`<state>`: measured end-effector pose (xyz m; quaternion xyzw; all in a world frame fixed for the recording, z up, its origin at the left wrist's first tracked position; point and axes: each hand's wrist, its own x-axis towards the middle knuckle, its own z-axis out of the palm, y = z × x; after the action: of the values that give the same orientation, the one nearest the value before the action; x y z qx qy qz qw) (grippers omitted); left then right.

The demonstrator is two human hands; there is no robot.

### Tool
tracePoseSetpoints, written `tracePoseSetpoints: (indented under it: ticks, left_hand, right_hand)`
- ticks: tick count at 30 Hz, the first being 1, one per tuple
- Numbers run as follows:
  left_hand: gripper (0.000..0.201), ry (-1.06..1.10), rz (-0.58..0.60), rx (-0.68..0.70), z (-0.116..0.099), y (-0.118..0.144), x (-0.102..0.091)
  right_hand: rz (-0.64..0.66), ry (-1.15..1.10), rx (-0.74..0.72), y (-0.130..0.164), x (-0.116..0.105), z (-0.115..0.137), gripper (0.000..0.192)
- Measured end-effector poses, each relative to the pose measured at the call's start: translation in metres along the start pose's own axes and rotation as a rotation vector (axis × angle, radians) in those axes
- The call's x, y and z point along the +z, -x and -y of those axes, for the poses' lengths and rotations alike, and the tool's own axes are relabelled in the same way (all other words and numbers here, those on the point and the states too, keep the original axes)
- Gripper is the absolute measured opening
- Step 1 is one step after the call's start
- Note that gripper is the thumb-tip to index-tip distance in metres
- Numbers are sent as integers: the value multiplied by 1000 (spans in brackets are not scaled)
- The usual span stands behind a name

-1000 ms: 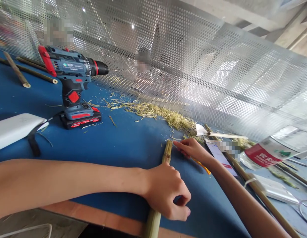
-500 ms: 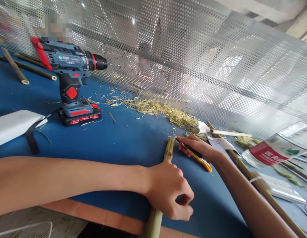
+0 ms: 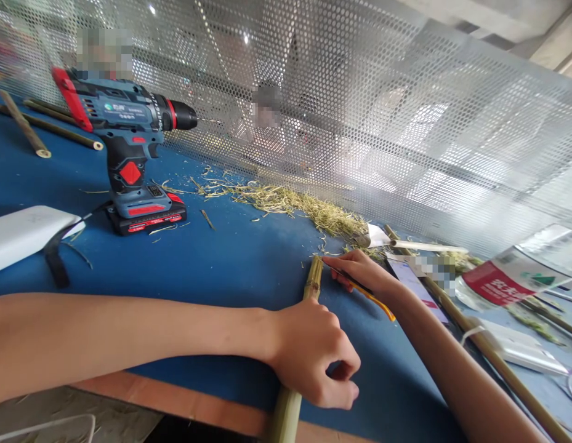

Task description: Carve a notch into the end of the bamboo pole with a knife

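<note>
A green bamboo stick (image 3: 312, 284) lies on the blue table (image 3: 230, 264), its near end hanging over the front edge. My left hand (image 3: 313, 351) grips the stick near the table edge. My right hand (image 3: 359, 272) holds a yellow utility knife (image 3: 375, 300) with its tip against the stick's far end, where the bark is scraped.
A blue and red cordless drill (image 3: 128, 154) stands at the back left. Bamboo shavings (image 3: 295, 206) lie along a perforated metal screen (image 3: 359, 123). More bamboo sticks (image 3: 24, 126) lie far left and at right (image 3: 479, 344). A white box (image 3: 22, 234) and a plastic bottle (image 3: 511, 277) are nearby.
My right hand drew back slightly and returned to the stick's far end with the knife. The left hand kept its grip.
</note>
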<state>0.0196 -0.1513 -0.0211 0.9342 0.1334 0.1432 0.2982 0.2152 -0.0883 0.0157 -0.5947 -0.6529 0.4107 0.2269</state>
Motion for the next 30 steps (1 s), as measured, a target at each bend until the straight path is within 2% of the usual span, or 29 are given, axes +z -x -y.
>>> tracePoseSetpoints:
  ticks: [4,7,13,22,30]
  left_hand:
    - [27,17,21,64,-6,13,-17]
    - [28,21,21,67,-8,19,-23]
    - [28,32,66,50,-9,17,-23]
    - [28,28,67,52,-9,15,-23]
    - [26,0,57,110,-7,17,-21]
  right_hand:
    - [-6,-1,14,-3,-1,-3,67]
    - [1,11,11,-6,-2,-6,67]
    - [36,40,6,-10,-4,-7,69]
    - [113,40,4,-11,-12,-4,69]
    - [75,35,5,-10,-7,-7,71]
